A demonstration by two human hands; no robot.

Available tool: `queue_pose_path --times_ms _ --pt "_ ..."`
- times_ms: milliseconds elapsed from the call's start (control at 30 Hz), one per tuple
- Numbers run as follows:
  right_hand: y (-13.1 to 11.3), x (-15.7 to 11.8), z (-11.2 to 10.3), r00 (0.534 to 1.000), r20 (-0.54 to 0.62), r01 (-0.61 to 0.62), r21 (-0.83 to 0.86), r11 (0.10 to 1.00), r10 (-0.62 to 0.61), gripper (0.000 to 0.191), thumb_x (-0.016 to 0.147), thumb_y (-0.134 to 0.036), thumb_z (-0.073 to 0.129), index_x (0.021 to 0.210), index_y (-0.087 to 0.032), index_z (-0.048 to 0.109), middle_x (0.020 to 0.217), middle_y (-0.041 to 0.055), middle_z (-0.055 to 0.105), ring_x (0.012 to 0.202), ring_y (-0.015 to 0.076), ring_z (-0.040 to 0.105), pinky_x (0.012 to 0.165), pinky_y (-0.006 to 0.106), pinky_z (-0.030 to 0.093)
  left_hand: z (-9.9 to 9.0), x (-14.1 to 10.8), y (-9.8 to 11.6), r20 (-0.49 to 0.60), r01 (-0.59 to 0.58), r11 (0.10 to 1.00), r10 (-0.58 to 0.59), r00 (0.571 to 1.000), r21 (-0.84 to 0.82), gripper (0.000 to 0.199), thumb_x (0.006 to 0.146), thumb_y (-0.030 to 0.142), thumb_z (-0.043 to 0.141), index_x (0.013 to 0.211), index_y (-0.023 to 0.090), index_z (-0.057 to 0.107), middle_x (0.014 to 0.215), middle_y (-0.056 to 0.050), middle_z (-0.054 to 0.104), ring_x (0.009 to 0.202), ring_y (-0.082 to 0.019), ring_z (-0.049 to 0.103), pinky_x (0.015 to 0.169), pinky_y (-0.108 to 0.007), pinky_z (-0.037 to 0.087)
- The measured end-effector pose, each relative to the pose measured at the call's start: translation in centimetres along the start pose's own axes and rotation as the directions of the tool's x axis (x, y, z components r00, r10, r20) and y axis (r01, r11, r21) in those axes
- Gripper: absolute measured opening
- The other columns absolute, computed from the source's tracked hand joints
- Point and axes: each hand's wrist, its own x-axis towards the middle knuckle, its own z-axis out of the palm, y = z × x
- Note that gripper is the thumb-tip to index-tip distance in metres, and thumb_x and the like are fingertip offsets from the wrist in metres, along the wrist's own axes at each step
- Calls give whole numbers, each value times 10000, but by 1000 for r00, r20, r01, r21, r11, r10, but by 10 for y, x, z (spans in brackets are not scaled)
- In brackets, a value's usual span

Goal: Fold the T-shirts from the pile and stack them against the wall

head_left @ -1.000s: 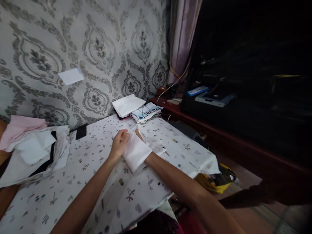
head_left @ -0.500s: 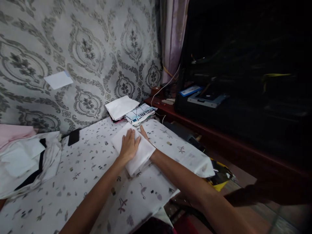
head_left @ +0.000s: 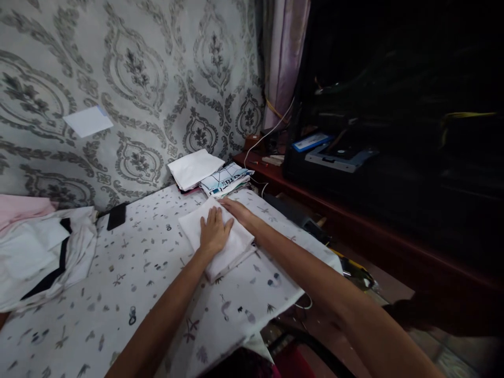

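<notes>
White cloth [head_left: 233,245], folded into a flat block, lies on the table [head_left: 118,252], right under the person's hands. It sits at a slant. Its long way seems to run from the far left toward the near right, so one corner points away from the person and one points back toward them.

The left hand [head_left: 214,231] is on top of it, near the middle. That hand is spread flat, palm down, with its fingers pointing to the far side. Its grip is wide and it is not closed around anything. The right hand [head_left: 239,211] is at the far right edge, and its fingers reach along to the far corner. They look like they touch the edge, but I cannot tell if that grip is pinching it or just resting there.

What seems to count most is this: the left hand has the middle, and the right hand has the far right side. So the right hand is nearer to the far corner, and the near corner has no hand on it.

Just past that far corner is a pile with letters [head_left: 227,178] on top. Beside it, on its left, is another pile with a plain white top [head_left: 196,169].
</notes>
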Motion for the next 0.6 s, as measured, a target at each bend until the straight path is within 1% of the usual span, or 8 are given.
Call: queue_pose_path --times_ms 67,133,233,333,400,467,533,600 --pt "6 2 -2 997 50 -53 -22 998 54 346 1033 -361 434 1088 -135 691 1028 80 724 958 215 694 851 380 568 -1 0 1 16 -4 999 3 1000 37 688 1008 512 260 1538 74 299 1648 -216 200 1550 -309 128 1227 -588 122" --pt "6 -3 -4 993 79 -80 -49 996 84 303 990 -346 493 1097 -158 706 1087 101 739 1046 247 681 936 420 540 -3 -2 -1 29 -27 998 26 999 55 657 1016 463 261 1530 56 313 1644 -218 219 1548 -308 143 1228 -573 140" --pt "-6 -20 3 981 195 45 -162 986 -12 324 972 -319 499 1192 -164 679 1292 137 671 1268 261 574 1110 449 419 -6 -7 -12 55 -92 992 87 995 81 584 1005 319 295 1542 91 311 1640 -186 264 1539 -290 189 1224 -558 174" --pt "-17 -38 17 938 335 188 -281 941 -87 395 1023 -308 375 1302 -147 605 1373 156 616 1356 240 500 1165 435 359 -9 -8 -31 48 -121 984 116 992 127 587 972 256 352 1546 136 320 1633 -168 297 1533 -282 212 1222 -563 179" --pt "-19 -45 24 933 357 186 -343 921 -56 409 1036 -327 363 1343 -149 566 1388 155 607 1371 245 489 1169 447 354 -12 -4 -48 -17 -119 983 122 992 143 550 970 242 357 1510 143 378 1612 -171 344 1523 -276 240 1221 -561 182" --pt "-16 -48 27 928 372 178 -411 894 -14 431 1035 -361 386 1358 -126 550 1433 178 570 1412 268 445 1186 464 327 -18 3 -68 -126 -86 990 100 987 109 479 977 248 360 1433 143 463 1566 -181 418 1492 -276 306 1215 -550 198" --pt "-12 -49 28 919 394 186 -464 866 14 475 1035 -393 391 1380 -98 532 1495 203 502 1458 286 378 1208 471 288 -26 11 -92 -234 -22 1000 24 972 12 419 971 283 397 1341 137 530 1484 -197 505 1421 -289 403 1190 -534 252" --pt "-10 -49 27 913 406 188 -490 851 32 506 1036 -415 386 1427 -113 495 1542 186 450 1481 284 338 1215 472 276 -36 17 -115 -286 36 996 -58 956 -82 381 955 317 422 1242 124 582 1363 -205 586 1310 -297 500 1139 -509 333"
